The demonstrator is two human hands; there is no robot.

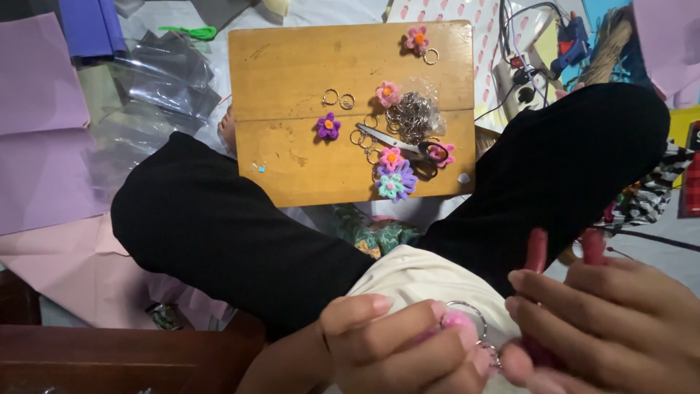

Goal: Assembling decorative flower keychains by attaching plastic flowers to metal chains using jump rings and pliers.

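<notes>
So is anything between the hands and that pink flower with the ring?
No. The left hand already pinches the pink flower with its key ring. The right hand, gripping red-handled pliers, sits right beside it, nothing visible between.

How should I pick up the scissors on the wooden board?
Take the scissors by the dark handle loops at their right end, coming from the right. The pointed blades aim left toward the loose key rings, and the handles lie against small yarn flowers, so lift gently off the wooden board.

A low wooden table (292, 73) stands on a floor littered with purple paper (36, 80), clear plastic bags (157, 80) and cables (521, 73); dark wooden furniture (109, 357) sits bottom left
</notes>
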